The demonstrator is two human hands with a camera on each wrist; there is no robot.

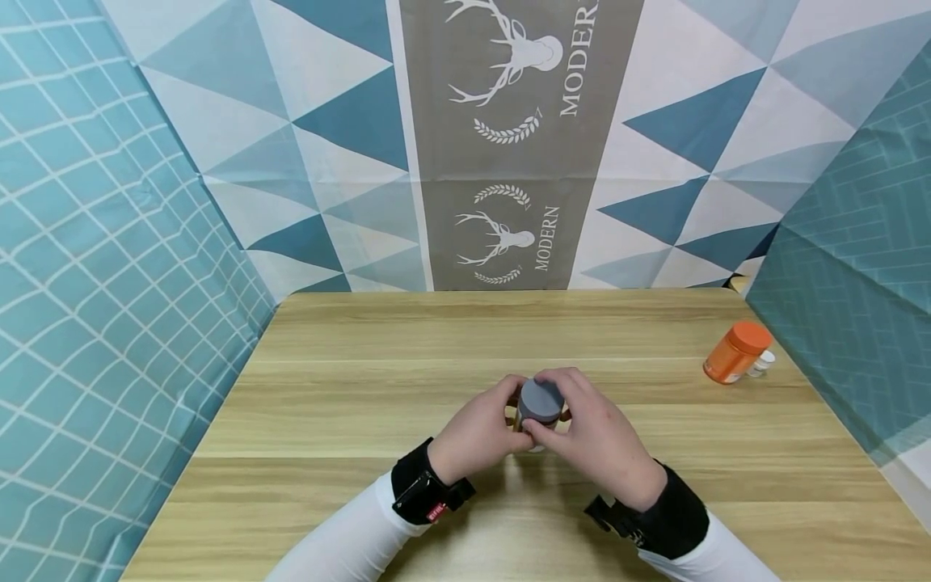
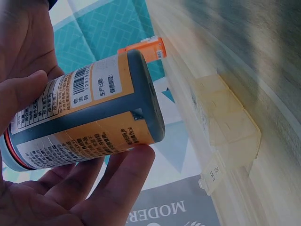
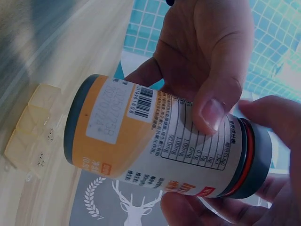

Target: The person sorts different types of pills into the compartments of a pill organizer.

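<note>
A supplement bottle (image 2: pixel 101 117) with an orange and white label and dark grey ends is held between both hands above the table. My left hand (image 1: pixel 476 432) grips its body, the thumb pressing on the printed label in the right wrist view. My right hand (image 1: pixel 607 440) has thumb and fingers around the dark grey cap (image 1: pixel 541 396). A red ring shows just below the cap (image 3: pixel 260 160) in the right wrist view. Under the tilted-looking bottle, a translucent yellowish pill organizer (image 2: pixel 230 125) lies on the table with a lid raised; the hands and bottle hide it in the head view.
On the right side of the wooden table (image 1: pixel 349 388) an orange bottle (image 1: pixel 735 354) stands beside a small white-capped container (image 1: pixel 761 364). Patterned cloth (image 1: pixel 502 145) hangs behind the table, with teal cloth along both sides.
</note>
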